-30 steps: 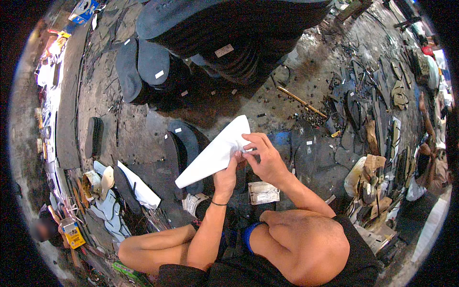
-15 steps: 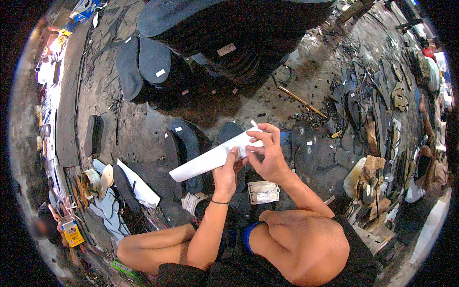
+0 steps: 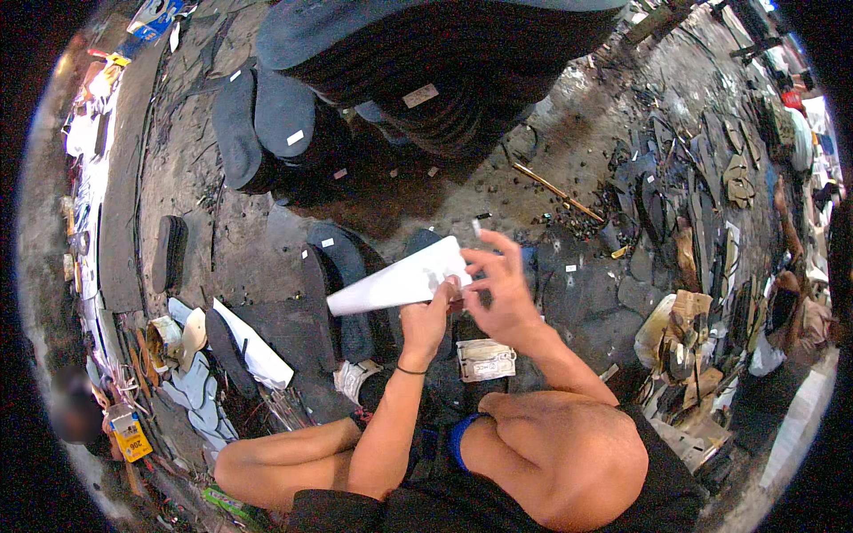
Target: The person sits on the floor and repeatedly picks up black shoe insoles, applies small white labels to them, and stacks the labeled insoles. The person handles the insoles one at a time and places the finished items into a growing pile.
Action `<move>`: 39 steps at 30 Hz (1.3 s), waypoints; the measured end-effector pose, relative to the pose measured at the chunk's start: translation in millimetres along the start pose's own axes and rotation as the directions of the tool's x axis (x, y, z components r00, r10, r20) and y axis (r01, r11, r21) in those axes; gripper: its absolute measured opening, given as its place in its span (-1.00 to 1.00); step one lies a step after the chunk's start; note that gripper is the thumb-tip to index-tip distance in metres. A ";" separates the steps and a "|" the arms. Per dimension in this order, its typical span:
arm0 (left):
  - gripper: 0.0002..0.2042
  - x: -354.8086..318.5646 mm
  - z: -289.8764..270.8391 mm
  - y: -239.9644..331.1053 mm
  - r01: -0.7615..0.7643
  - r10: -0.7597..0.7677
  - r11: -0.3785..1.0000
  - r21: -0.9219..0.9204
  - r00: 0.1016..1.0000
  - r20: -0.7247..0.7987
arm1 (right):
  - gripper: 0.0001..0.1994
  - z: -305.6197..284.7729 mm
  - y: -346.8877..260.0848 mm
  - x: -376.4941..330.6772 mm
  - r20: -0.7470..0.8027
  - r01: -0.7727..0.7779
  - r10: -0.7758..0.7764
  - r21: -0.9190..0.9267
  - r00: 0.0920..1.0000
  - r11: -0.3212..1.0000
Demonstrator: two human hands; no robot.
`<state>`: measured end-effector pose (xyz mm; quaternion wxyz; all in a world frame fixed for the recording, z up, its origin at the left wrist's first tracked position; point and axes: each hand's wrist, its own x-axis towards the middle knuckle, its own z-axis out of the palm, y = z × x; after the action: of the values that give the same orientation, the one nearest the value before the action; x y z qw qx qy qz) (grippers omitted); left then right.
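My left hand (image 3: 426, 327) grips a white paper sheet (image 3: 391, 281), rolled or folded into a long tapering shape, thumb on top and fingers beneath. The sheet slants down to the left, its wider end near my right hand (image 3: 503, 298). A small white label (image 3: 477, 228) sits at the tip of a raised finger of that right hand, apart from the sheet. The other right fingers are curled at the sheet's end and slightly blurred. Below the sheet lie dark shoe soles (image 3: 342, 244) bearing small white labels. A bundle of small printed papers (image 3: 486, 360) rests between my knees.
A tall stack of dark soles (image 3: 418, 53) stands ahead, with more labelled soles (image 3: 284, 111) at its left. A thin stick (image 3: 560, 193) and black scraps litter the floor. Offcuts (image 3: 680, 338) pile at the right; a white sheet (image 3: 253, 346) lies left beside a dark sole.
The small white label has come away from the sheet's edge with my right finger. The paper sheet has tilted and its left end has shifted slightly up and right.
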<state>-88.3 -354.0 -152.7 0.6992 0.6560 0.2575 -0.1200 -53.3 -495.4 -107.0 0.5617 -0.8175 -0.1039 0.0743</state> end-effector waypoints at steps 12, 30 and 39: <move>-0.51 8.2 -31.9 -25.0 -0.256 0.197 0.760 0.597 0.967 0.165 | -0.48 77.1 115.0 66.1 -0.141 -0.300 0.348 0.280 0.927 0.912; -0.11 23.7 -153.7 13.1 -0.227 0.591 0.620 0.751 0.765 -0.257 | -0.59 35.7 94.5 41.2 -0.333 -0.205 0.179 -0.045 0.926 0.978; -0.21 18.9 -220.8 -25.0 -0.284 0.554 0.705 0.649 0.793 -0.255 | -0.57 72.2 80.1 -7.5 -0.292 -0.037 -0.006 -0.142 0.956 0.989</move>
<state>-129.9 -137.3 -185.3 0.3981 0.8877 0.1959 0.1228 -70.8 -459.9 -207.6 0.5087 -0.8593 -0.0187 -0.0503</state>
